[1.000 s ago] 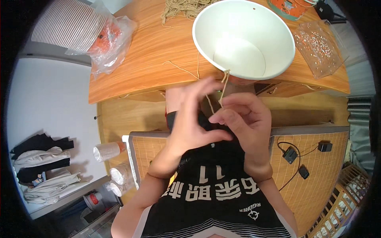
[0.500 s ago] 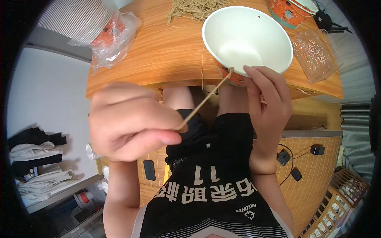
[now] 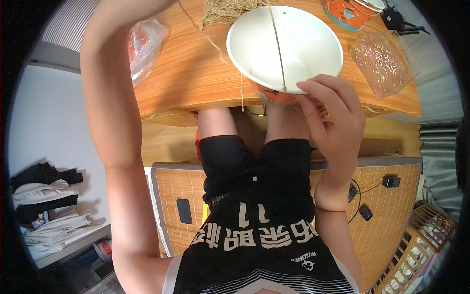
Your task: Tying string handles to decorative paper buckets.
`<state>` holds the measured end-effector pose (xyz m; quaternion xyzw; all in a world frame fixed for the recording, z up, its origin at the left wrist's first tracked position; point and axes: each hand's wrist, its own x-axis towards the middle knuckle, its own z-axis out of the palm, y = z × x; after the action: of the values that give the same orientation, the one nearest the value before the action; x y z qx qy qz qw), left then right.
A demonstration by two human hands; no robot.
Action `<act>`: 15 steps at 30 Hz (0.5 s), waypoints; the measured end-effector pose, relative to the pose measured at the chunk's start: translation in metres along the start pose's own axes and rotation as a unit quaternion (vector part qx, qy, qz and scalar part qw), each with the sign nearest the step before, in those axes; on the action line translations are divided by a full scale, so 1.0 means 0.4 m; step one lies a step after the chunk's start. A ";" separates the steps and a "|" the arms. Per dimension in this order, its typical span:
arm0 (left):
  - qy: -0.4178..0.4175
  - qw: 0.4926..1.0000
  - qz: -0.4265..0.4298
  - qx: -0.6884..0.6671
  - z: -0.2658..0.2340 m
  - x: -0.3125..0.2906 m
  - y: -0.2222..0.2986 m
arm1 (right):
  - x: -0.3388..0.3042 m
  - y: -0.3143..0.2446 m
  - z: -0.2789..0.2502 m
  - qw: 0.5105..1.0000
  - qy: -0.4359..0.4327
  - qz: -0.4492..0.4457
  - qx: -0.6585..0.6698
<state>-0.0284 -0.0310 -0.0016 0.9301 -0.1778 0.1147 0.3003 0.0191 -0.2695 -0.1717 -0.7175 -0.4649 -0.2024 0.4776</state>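
At the table's near edge, a paper bucket [image 3: 274, 49], white inside and orange outside, tilts its mouth toward me. My right hand [image 3: 338, 110] pinches its near rim between thumb and fingers. A tan cord [image 3: 278, 39] leaves the near rim and runs taut across the mouth to the top edge of the view. My left hand [image 3: 142, 7] reaches up at the top left; its fingers lie outside the picture. Another cord [image 3: 203, 34] dangles near it over the table. A short cord end [image 3: 242, 93] hangs to the left of the bucket.
A heap of tan cord [image 3: 230, 12] lies behind the bucket. At the back right stands another orange bucket [image 3: 350, 14], with a clear tray of small beads [image 3: 384, 63] in front. To the left are a plastic bag [image 3: 147, 46] and a ribbed white stack [image 3: 66, 27].
My left hand has swung from above my lap up and away to the top left, drawing the cord across the bucket's mouth. The bucket has shifted slightly left, with my right hand still on its rim.
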 end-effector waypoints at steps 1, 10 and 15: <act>-0.004 1.000 -0.003 -0.004 0.008 0.009 -0.005 | 0.003 0.008 -0.008 1.000 -0.010 -0.004 -0.015; -0.076 0.989 -0.127 -0.004 -0.105 -0.052 0.065 | 0.075 0.115 -0.056 0.991 -0.085 -0.061 0.083; -0.030 0.969 -0.237 -0.055 -0.134 -0.063 0.028 | 0.138 0.240 -0.099 0.988 -0.117 -0.065 0.077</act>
<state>-0.0616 -0.0006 0.0387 0.9309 0.0332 0.0018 0.3636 0.1344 -0.2888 -0.1605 -0.6656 -0.5776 -0.1116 0.4592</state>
